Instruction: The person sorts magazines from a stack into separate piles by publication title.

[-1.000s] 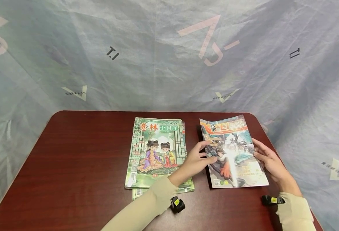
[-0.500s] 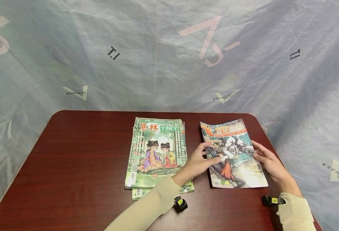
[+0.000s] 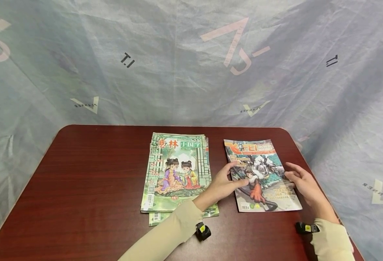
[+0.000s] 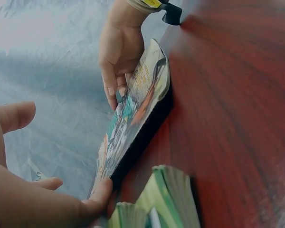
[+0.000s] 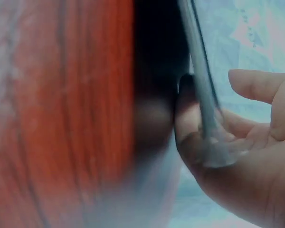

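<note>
A comic-style magazine (image 3: 259,177) with an orange title lies at the right of the table, cover up, a dark shadow under its near side in the left wrist view. My left hand (image 3: 222,185) is at its left edge. One finger (image 4: 102,192) touches that edge and the thumb (image 4: 19,115) stands lifted off the cover. Along the opposite edge is my right hand (image 3: 305,183), with loosely bent fingers partly beneath the magazine's edge (image 5: 206,80) and the thumb (image 5: 251,84) apart from it.
Left of the comic magazine sits a stack of green magazines (image 3: 178,170), slightly uneven, the top one showing two drawn children. My left forearm passes over its lower right corner. Grey printed cloth (image 3: 175,65) hangs behind the dark red table (image 3: 90,188) and along its sides.
The comic magazine has come down flatter, its far edge shifting towards me and slightly left. My right hand's fingers have loosened from its right edge. The green stack has stayed put.
</note>
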Available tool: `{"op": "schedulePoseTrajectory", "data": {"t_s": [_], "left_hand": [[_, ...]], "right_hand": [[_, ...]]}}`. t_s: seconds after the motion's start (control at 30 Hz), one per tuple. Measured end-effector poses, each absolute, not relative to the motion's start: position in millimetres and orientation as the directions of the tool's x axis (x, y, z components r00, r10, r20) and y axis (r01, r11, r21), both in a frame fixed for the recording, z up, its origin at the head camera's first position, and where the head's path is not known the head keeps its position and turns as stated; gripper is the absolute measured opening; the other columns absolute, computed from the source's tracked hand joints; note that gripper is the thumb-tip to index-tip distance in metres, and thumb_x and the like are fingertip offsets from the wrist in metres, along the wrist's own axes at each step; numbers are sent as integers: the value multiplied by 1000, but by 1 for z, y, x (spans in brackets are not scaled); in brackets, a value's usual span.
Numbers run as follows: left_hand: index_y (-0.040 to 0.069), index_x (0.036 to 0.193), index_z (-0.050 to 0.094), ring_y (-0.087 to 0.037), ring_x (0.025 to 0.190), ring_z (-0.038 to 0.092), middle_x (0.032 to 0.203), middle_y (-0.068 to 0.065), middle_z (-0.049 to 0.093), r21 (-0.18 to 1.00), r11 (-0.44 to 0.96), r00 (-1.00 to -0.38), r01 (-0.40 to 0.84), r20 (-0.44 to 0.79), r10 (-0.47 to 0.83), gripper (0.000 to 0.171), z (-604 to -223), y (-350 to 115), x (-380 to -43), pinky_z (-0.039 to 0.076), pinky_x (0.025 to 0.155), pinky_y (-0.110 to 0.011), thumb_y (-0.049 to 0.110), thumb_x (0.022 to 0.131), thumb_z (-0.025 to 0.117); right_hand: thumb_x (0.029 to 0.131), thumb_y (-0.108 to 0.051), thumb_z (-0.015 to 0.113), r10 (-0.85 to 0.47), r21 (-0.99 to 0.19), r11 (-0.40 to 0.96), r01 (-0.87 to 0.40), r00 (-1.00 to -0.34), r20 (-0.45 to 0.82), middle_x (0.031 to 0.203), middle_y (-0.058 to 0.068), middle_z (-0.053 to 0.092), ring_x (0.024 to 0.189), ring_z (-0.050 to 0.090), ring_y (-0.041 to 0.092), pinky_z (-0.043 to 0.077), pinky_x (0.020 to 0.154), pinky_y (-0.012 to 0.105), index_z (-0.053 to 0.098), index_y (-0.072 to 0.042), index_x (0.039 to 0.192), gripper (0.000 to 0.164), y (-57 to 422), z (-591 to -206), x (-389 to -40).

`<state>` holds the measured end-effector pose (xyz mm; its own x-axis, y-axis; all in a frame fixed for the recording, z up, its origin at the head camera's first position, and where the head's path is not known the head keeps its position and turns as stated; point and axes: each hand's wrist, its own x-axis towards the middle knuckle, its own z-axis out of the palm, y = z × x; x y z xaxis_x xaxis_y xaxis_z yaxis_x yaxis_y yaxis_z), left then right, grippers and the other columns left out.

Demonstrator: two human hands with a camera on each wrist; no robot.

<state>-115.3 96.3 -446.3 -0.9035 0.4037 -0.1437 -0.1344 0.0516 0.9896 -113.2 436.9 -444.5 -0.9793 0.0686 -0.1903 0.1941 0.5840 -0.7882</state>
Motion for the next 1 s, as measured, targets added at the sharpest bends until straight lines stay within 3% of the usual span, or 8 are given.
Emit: {"op": "schedulePoseTrajectory", "data": {"t_s": [0.13,0.2,0.3,0.47,0.7,0.83,0.9,1.0], "left_hand": [[17,170,46,-46,141,61,172,-20,44,988,54,-891,-147,-156,427,82,-448,96,-114,50,119,-56,28,99,84],[18,171,45,-49,138,63,172,-21,43,987,73,-885,-143,-161,438,83,-449,95,-112,53,116,-55,29,99,84],[20,172,44,-51,139,62,173,-20,43,986,100,-880,-132,-163,446,84,-449,95,-111,53,116,-54,32,99,84],[21,171,45,-51,140,62,173,-18,43,986,86,-882,-142,-166,442,83,-449,95,-111,53,116,-54,30,99,84],[26,170,46,-49,138,64,176,-13,40,991,76,-887,-111,-133,442,81,-438,82,-107,58,111,-51,33,99,85],[28,169,48,-46,135,67,175,-9,42,996,88,-890,-34,-71,451,79,-428,64,-104,61,106,-44,35,99,85],[27,168,49,-46,134,67,173,-10,44,996,90,-892,3,-38,451,78,-424,53,-103,60,107,-44,35,99,85],[21,165,52,-47,135,65,169,-14,49,997,72,-897,37,1,443,74,-421,32,-102,59,109,-49,31,100,84]], "right_hand": [[119,-22,53,98,-652,738,177,-983,-156,129,33,68,103,64,17,52,75,27,33,12,167,62,425,-438,-112],[118,-23,54,107,-609,775,169,-985,-136,132,38,66,105,66,26,51,74,27,36,13,165,62,421,-435,-112],[118,-22,56,117,-594,786,171,-985,-129,134,39,65,108,66,33,51,75,27,37,13,164,62,418,-434,-112],[119,-24,54,113,-594,785,177,-983,-144,139,39,63,113,65,33,51,78,25,34,12,166,63,419,-434,-109],[118,-25,56,139,-582,796,165,-986,-91,135,35,67,101,67,21,51,74,27,40,9,165,60,411,-435,-108],[116,-23,60,171,-560,816,144,-985,-3,131,32,70,103,69,30,50,74,30,47,6,163,57,398,-432,-107],[116,-23,61,181,-565,815,128,-983,38,130,29,71,106,70,25,50,76,25,50,4,162,54,390,-430,-106],[115,-22,63,178,-595,799,89,-980,92,129,26,72,99,62,-4,46,73,12,55,0,160,51,377,-425,-105]]}}
